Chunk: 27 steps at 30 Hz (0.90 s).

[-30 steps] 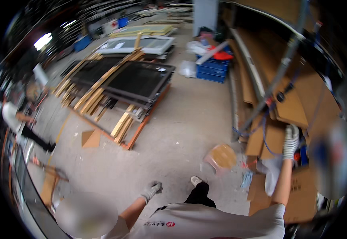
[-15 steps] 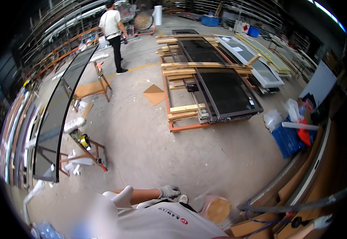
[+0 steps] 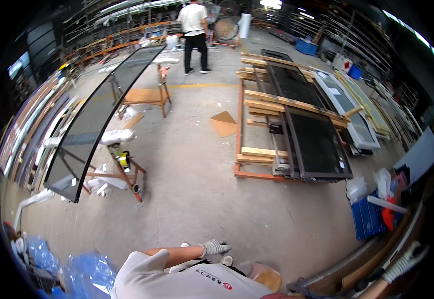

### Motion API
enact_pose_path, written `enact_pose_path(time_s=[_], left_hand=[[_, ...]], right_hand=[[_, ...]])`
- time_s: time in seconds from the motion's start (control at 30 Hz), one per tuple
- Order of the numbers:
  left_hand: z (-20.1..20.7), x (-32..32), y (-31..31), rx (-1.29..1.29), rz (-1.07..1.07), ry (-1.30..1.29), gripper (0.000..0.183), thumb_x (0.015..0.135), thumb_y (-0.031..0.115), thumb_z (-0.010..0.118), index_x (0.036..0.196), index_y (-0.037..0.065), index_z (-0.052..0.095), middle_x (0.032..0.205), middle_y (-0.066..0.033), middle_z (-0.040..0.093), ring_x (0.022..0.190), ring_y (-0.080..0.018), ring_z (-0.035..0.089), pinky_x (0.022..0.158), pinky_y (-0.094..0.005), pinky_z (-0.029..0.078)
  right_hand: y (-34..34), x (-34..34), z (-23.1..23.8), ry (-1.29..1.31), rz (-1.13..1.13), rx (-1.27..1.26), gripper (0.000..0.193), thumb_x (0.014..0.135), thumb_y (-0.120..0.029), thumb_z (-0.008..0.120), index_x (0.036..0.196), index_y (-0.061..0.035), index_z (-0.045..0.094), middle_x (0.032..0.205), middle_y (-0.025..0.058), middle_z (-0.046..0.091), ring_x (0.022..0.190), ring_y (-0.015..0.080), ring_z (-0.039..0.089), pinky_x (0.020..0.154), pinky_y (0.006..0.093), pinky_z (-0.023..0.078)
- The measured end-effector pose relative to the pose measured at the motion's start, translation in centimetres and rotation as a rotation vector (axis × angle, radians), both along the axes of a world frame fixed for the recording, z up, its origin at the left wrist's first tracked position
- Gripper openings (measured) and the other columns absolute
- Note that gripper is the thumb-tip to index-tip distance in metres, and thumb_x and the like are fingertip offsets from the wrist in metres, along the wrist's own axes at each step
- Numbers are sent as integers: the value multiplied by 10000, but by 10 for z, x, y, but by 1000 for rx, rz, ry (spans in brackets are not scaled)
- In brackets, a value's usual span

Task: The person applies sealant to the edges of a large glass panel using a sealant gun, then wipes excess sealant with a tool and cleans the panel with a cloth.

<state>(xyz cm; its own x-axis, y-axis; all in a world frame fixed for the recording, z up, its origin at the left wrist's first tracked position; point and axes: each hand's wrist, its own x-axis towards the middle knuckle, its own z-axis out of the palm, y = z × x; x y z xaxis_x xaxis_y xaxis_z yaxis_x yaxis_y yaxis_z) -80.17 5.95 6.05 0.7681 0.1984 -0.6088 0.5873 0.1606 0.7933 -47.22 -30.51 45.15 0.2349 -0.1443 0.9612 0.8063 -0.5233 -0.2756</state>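
Observation:
My left hand, in a striped knit glove, is held low in front of my body, above the concrete floor. Its fingers are loosely stretched toward the right and nothing shows in them. Just beyond it is a white shoe. A stool with a round tan top stands to the right of that hand, partly hidden by my shirt. At the lower right edge my gloved right hand reaches out, fingers apart and holding nothing visible. Beside it lie long strips and cardboard.
Dark framed panels and wooden battens rest on an orange rack ahead right. A large dark-framed mesh panel spans sawhorses at left. Blue plastic wrap lies near left. A person stands far ahead; a blue crate sits right.
The view has turned left, so the racks and panels sit farther right. My right hand has risen and its fingers have spread. My left hand stays low before my body.

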Motion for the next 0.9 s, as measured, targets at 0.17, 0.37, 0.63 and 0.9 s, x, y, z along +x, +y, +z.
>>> enact_pose_path(time_s=[0.17,0.37,0.63,0.9], left_hand=[[38,-62,53,-119,236,-28,401,882,402,554,1054,41,588,936,-72,652,839,-180,616,789,-326,500],[52,-171,115,35,701,-392,480,891,487,495,1088,58,583,971,-67,643,858,-177,606,867,-353,454],[89,-284,163,-424,1473,-392,494,910,479,460,669,68,591,464,-31,486,390,-151,453,453,-284,465],[84,-294,227,-232,1782,-551,470,919,517,429,827,98,623,626,-20,579,540,-124,526,525,-245,440]], right_hand=[[155,72,-193,925,508,-496,537,806,-271,660,1230,1,473,1045,123,570,854,202,564,741,330,482],[400,-195,-310,1249,1096,-1607,413,751,-200,694,1113,-42,575,763,64,598,596,141,576,556,324,499],[546,-365,-302,516,1558,-2185,615,727,-300,713,1267,-105,492,1138,226,511,1029,393,542,875,416,465],[672,-397,-366,188,1970,-2076,591,706,-344,733,1194,-90,517,1222,181,442,1080,370,513,906,407,461]])
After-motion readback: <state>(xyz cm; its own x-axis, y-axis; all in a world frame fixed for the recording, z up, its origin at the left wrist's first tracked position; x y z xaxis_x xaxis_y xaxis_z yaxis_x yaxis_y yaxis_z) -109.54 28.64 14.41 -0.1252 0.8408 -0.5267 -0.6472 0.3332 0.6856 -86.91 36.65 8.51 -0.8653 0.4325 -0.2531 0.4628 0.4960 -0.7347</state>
